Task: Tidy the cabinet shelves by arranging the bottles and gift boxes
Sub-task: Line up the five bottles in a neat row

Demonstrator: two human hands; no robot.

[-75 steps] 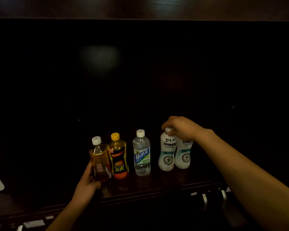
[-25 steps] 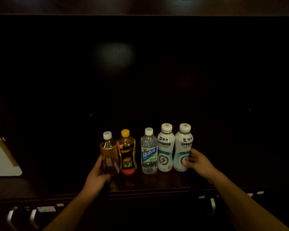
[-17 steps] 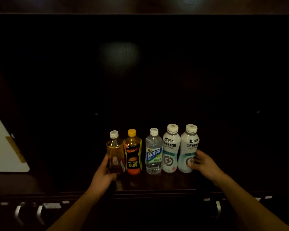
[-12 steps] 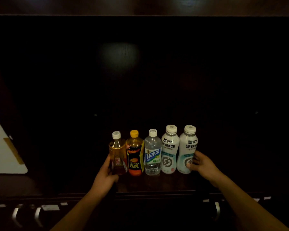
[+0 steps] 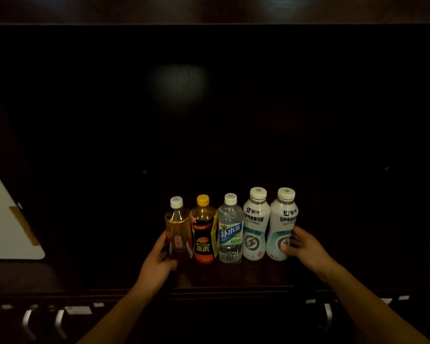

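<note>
Several bottles stand upright in a tight row on the dark cabinet shelf (image 5: 233, 276). From the left: an amber tea bottle (image 5: 178, 229) with a white cap, an orange Hi-Tiger bottle (image 5: 204, 230) with a yellow cap, a clear water bottle (image 5: 230, 229), and two white drink bottles (image 5: 255, 224) (image 5: 282, 225). My left hand (image 5: 159, 261) wraps the lower left side of the tea bottle. My right hand (image 5: 304, 247) presses against the right side of the rightmost white bottle. No gift boxes are visible.
The cabinet interior behind and beside the row is very dark. A white card or box (image 5: 8, 227) with a tan strip leans at the far left. Metal drawer handles (image 5: 27, 319) (image 5: 328, 314) show below the shelf edge.
The right hand came down from the white bottles' caps to the rightmost bottle's side. The bottles have been squeezed closer into an even row; both hands stay at its ends.
</note>
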